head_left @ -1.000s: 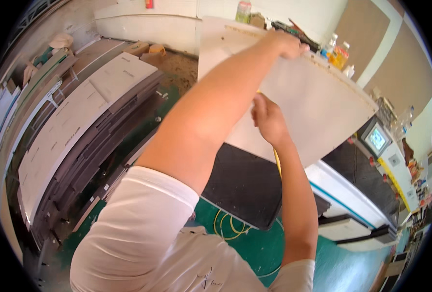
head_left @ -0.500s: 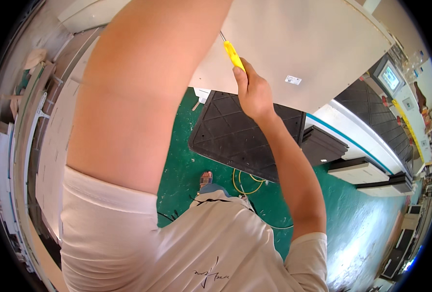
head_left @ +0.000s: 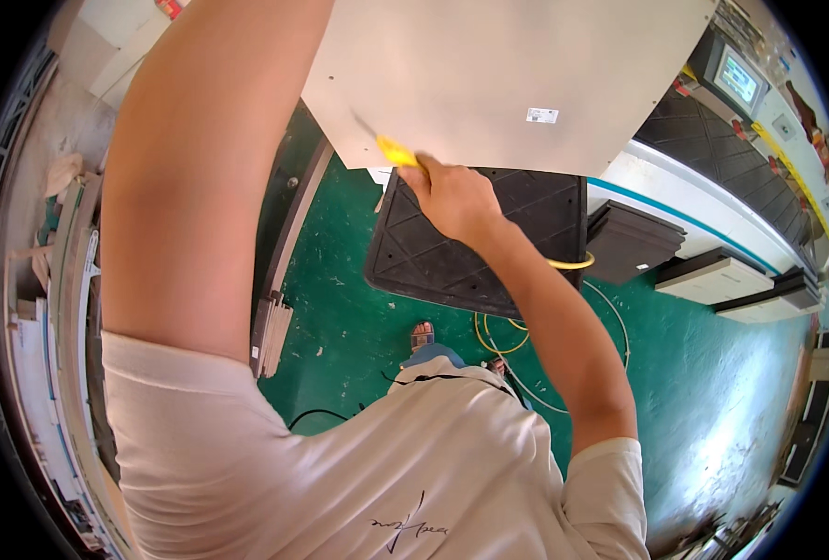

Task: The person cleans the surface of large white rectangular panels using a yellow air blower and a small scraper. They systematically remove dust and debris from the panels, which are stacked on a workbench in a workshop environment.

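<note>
My right hand (head_left: 456, 199) is wrapped round the yellow handle of a screwdriver (head_left: 397, 151). Its thin metal shaft, smeared by motion, points up and to the left over a large beige panel (head_left: 452, 75). Small dark holes or screw heads dot the panel near its edges, and a white label (head_left: 542, 116) is stuck on it. My left arm (head_left: 200, 187) reaches up past the top edge of the picture, so the left hand is out of sight.
Below the panel lies a black ribbed pallet (head_left: 452, 252) on the green floor, with a yellow hose (head_left: 489, 341) beside it. Stacked dark boards (head_left: 633, 241) stand to the right, near a machine with a screen (head_left: 739, 79). Boards and rails (head_left: 69, 280) line the left side.
My right hand has moved left and slightly down with the screwdriver, which now tilts further left. My left arm has shifted left, and the view has turned a little.
</note>
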A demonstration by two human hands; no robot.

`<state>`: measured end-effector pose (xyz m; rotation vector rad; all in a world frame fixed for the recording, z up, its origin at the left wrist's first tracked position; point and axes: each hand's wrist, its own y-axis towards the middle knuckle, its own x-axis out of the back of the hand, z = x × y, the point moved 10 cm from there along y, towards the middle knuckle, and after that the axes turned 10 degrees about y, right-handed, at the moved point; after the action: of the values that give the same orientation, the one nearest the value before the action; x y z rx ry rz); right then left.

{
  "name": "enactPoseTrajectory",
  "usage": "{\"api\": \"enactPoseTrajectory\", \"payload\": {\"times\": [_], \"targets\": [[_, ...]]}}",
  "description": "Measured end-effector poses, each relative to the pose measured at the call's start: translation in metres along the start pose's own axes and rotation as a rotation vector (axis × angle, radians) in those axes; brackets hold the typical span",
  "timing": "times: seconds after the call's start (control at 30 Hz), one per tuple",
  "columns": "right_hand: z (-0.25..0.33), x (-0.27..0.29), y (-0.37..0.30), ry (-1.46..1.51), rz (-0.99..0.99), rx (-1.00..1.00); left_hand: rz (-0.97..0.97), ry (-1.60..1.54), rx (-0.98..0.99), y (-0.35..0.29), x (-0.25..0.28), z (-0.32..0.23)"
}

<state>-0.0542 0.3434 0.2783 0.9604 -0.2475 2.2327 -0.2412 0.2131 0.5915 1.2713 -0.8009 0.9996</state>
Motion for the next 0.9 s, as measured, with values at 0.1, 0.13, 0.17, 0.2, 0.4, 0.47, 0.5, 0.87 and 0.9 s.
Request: {"api": "enactPoseTrajectory", "payload": {"times": [0.1, 0.13, 0.17, 0.2, 0.4, 0.47, 0.5, 0.87, 0.9], "targets": [[0.012, 0.009, 0.003, 0.038, 0.001, -0.029, 0.101, -0.053, 0.082, -0.010, 0.003, -0.003], [0.011, 0.005, 0.009, 0.013, 0.046, -0.052, 0.113, -0.084, 0.105, -0.015, 0.008, -0.008], [0.009, -0.011, 0.015, -0.088, 0.158, -0.050, 0.126, -0.115, 0.128, -0.018, 0.010, -0.011], [0.012, -0.008, 0.016, -0.045, 0.069, -0.036, 0.127, -0.117, 0.121, -0.020, 0.009, -0.010], [0.048, 0.007, 0.030, -0.018, -0.093, 0.081, 0.179, -0.098, 0.171, -0.033, 0.015, -0.018], [0.082, 0.037, 0.023, 0.089, -0.242, 0.176, 0.190, -0.122, 0.157, -0.030, 0.014, -0.008], [0.093, 0.048, 0.019, 0.143, -0.311, 0.226, 0.181, -0.097, 0.155, -0.028, 0.013, -0.004], [-0.109, -0.006, -0.054, 0.145, -0.024, -0.082, 0.195, -0.116, 0.143, -0.028, 0.012, -0.021], [-0.147, 0.012, -0.071, 0.458, -0.158, -0.328, 0.184, -0.111, 0.143, -0.030, 0.014, -0.024]]}}
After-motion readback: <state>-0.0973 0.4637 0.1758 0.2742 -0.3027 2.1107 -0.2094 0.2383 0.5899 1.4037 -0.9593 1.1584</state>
